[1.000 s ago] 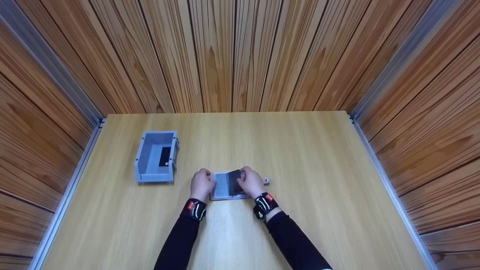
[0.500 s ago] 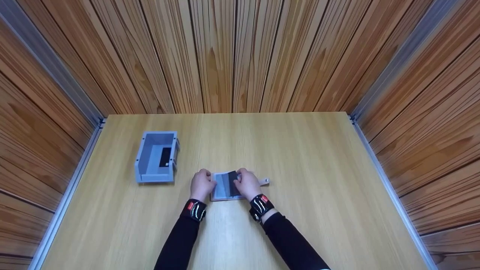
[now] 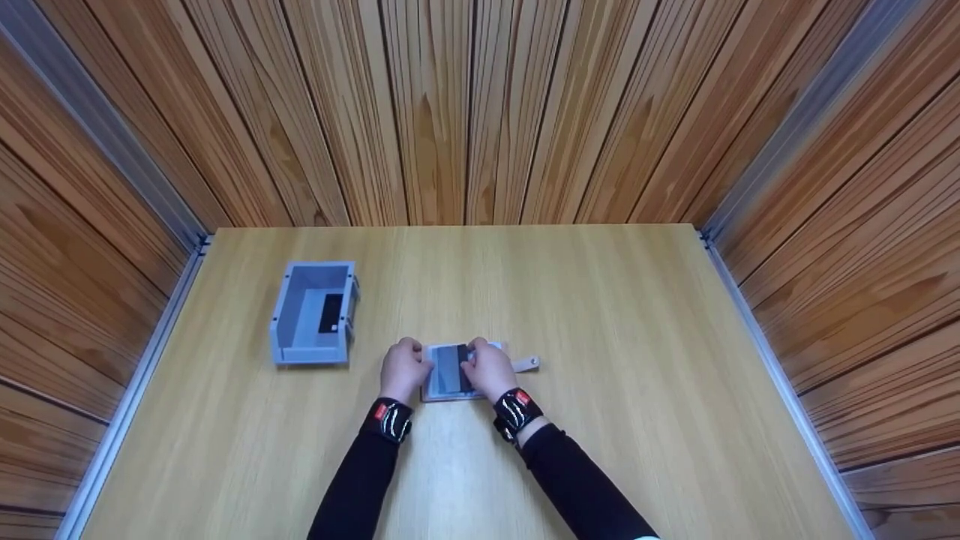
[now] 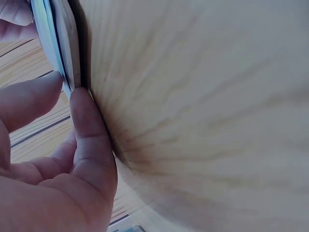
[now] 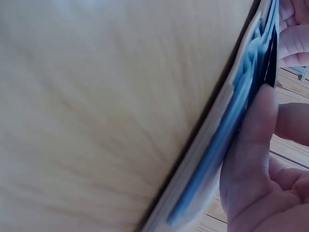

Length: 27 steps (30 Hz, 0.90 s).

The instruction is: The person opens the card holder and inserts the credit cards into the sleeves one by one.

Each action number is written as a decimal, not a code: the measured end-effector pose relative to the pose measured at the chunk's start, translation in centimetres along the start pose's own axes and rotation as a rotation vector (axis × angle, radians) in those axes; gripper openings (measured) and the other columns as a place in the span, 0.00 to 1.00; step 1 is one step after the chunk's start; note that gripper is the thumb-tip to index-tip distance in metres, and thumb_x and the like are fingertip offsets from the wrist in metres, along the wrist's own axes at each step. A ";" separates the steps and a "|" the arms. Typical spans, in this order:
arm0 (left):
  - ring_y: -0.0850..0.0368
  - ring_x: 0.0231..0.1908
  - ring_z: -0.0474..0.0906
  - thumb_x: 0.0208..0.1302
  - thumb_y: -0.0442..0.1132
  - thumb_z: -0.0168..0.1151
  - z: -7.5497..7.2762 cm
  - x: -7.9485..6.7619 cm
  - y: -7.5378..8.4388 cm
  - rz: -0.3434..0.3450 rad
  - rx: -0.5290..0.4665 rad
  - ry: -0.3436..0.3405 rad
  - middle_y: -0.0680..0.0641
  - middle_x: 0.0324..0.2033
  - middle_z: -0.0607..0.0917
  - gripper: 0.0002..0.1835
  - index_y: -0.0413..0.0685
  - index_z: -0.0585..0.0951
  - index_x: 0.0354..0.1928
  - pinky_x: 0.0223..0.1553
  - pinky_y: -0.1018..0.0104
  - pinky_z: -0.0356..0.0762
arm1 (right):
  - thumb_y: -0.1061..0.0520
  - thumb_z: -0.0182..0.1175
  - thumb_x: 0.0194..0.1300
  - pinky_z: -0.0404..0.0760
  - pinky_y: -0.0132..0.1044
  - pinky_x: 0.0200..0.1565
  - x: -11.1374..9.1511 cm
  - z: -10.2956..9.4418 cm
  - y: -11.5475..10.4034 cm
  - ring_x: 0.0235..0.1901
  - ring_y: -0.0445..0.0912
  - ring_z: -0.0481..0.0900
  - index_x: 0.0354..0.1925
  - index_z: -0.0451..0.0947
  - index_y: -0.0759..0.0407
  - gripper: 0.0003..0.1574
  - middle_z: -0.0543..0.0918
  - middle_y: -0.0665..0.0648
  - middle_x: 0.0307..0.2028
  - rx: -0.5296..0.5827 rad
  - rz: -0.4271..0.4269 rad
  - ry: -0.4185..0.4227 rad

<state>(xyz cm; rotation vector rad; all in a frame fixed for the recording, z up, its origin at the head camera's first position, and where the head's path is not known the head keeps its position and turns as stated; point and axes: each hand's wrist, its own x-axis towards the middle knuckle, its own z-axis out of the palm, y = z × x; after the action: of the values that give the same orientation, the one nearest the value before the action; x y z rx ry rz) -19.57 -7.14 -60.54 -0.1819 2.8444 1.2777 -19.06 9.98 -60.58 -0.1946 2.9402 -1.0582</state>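
Observation:
A card holder point(image 3: 433, 390) with clear plastic sleeves lies spread on the table between my two hands. My left hand point(image 3: 403, 369) pinches its left edge; in the left wrist view the thumb and a finger point(image 4: 89, 121) meet at the stacked layers point(image 4: 67, 43). My right hand point(image 3: 491, 369) pinches the right side of a dark card point(image 3: 463, 367). The card's left part shows greyer through the clear sleeve. In the right wrist view the dark card point(image 5: 271, 63) stands just above the bluish sleeves point(image 5: 217, 140), at the fingertips. A strap point(image 3: 527, 364) with a snap sticks out past the right hand.
A grey-blue plastic bin point(image 3: 311, 355) stands at the left of the table, with a black rectangular piece point(image 3: 330, 313) inside. Wood-panelled walls point(image 3: 435, 112) and metal rails point(image 3: 787, 390) border the wooden table point(image 3: 600, 300).
My right hand has moved left with the dark card, and more of the card now lies under the clear sleeve. More of the strap shows. My left hand has stayed in place.

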 end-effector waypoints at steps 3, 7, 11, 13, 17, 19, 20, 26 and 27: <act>0.42 0.39 0.80 0.49 0.31 0.70 0.1 0.0 -0.1 0.018 0.005 0.010 0.38 0.35 0.83 0.17 0.32 0.79 0.42 0.44 0.49 0.76 | 0.63 0.67 0.60 0.79 0.43 0.36 0.0 0.0 -0.2 0.29 0.50 0.79 0.46 0.77 0.69 0.17 0.80 0.54 0.27 -0.008 -0.014 -0.002; 0.42 0.39 0.80 0.49 0.31 0.71 0.1 0.1 -0.2 0.020 0.006 0.005 0.37 0.36 0.83 0.18 0.31 0.79 0.43 0.43 0.50 0.76 | 0.63 0.67 0.60 0.79 0.45 0.38 -0.1 0.0 -0.4 0.32 0.51 0.80 0.46 0.78 0.68 0.16 0.81 0.55 0.28 -0.039 -0.043 0.006; 0.42 0.39 0.80 0.51 0.32 0.71 0.0 0.1 -0.2 0.001 -0.001 -0.015 0.37 0.36 0.83 0.19 0.31 0.79 0.45 0.44 0.50 0.76 | 0.62 0.66 0.61 0.79 0.46 0.40 -0.1 -0.1 -0.5 0.33 0.52 0.81 0.46 0.79 0.68 0.16 0.82 0.56 0.29 -0.052 -0.064 0.001; 0.43 0.39 0.80 0.51 0.32 0.71 0.0 0.1 -0.1 -0.004 -0.005 -0.021 0.37 0.36 0.83 0.19 0.31 0.79 0.45 0.44 0.50 0.77 | 0.62 0.66 0.61 0.79 0.45 0.41 -0.1 -0.2 -0.5 0.34 0.52 0.81 0.46 0.79 0.69 0.16 0.82 0.56 0.30 -0.041 -0.065 -0.006; 0.43 0.39 0.81 0.51 0.31 0.71 0.0 0.1 -0.1 -0.007 -0.023 -0.019 0.37 0.36 0.84 0.20 0.30 0.79 0.45 0.44 0.51 0.78 | 0.63 0.65 0.62 0.79 0.44 0.40 -0.1 -0.4 -0.4 0.31 0.50 0.80 0.49 0.78 0.70 0.17 0.82 0.56 0.30 -0.002 -0.045 -0.040; 0.43 0.39 0.82 0.51 0.31 0.72 0.0 0.1 -0.1 -0.010 -0.031 -0.020 0.36 0.37 0.84 0.20 0.30 0.79 0.45 0.44 0.51 0.78 | 0.63 0.64 0.62 0.79 0.42 0.39 -0.1 -0.5 -0.3 0.30 0.48 0.79 0.50 0.78 0.71 0.19 0.82 0.56 0.31 0.015 -0.033 -0.052; 0.42 0.39 0.82 0.51 0.31 0.71 0.0 0.1 -0.1 -0.006 -0.032 -0.020 0.36 0.37 0.84 0.20 0.30 0.79 0.45 0.44 0.51 0.78 | 0.63 0.64 0.62 0.79 0.41 0.37 -0.1 -0.6 -0.3 0.29 0.47 0.79 0.50 0.77 0.71 0.19 0.82 0.56 0.30 0.022 -0.028 -0.057; 0.43 0.40 0.82 0.51 0.31 0.71 -0.1 0.1 0.0 -0.016 -0.027 -0.024 0.37 0.37 0.84 0.19 0.30 0.79 0.45 0.45 0.51 0.78 | 0.65 0.63 0.62 0.79 0.39 0.33 0.1 -1.2 0.2 0.24 0.45 0.79 0.50 0.77 0.71 0.18 0.80 0.53 0.26 0.048 -0.007 -0.035; 0.43 0.40 0.82 0.51 0.31 0.71 -0.1 0.1 0.1 -0.024 -0.028 -0.026 0.37 0.37 0.84 0.19 0.30 0.79 0.46 0.46 0.51 0.77 | 0.65 0.63 0.62 0.79 0.39 0.33 0.1 -1.4 0.3 0.25 0.45 0.79 0.49 0.77 0.71 0.18 0.79 0.52 0.26 0.049 -0.006 -0.024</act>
<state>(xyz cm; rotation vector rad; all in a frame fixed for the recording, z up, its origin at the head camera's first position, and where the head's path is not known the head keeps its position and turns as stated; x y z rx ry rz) -19.68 -7.18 -60.44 -0.1975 2.7956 1.3064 -19.27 11.10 -59.66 -0.2133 2.8910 -1.1197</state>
